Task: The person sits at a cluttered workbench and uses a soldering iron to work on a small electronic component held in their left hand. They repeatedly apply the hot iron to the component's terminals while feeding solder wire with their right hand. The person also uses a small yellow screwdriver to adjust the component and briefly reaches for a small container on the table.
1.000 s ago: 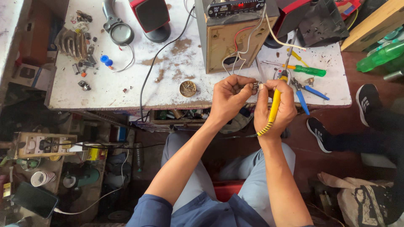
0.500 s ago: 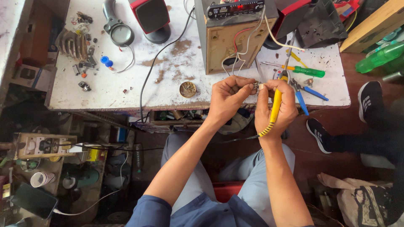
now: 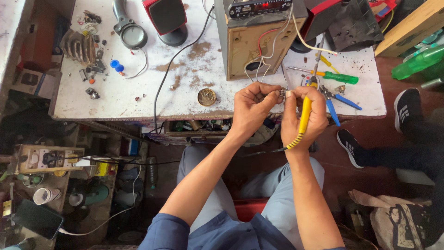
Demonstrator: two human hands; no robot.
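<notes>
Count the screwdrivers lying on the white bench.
2. A green-handled screwdriver lies right of the wooden box, and a smaller yellow-handled screwdriver lies just above it. The right hand with its yellow soldering iron may hide more.

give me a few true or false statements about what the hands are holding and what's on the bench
1. The right hand holds a yellow-handled soldering iron. True.
2. The left hand rests flat on the white bench. False: it is raised at the bench edge, pinching a small part against the right hand's fingers.
3. A green-handled screwdriver lies on the bench to the right of the hands. True.
4. The small round tin sits to the right of the blue-handled pliers. False: it lies left of both hands, and the pliers lie to the right.
5. Wires run from the wooden box down toward the hands. True.
</notes>
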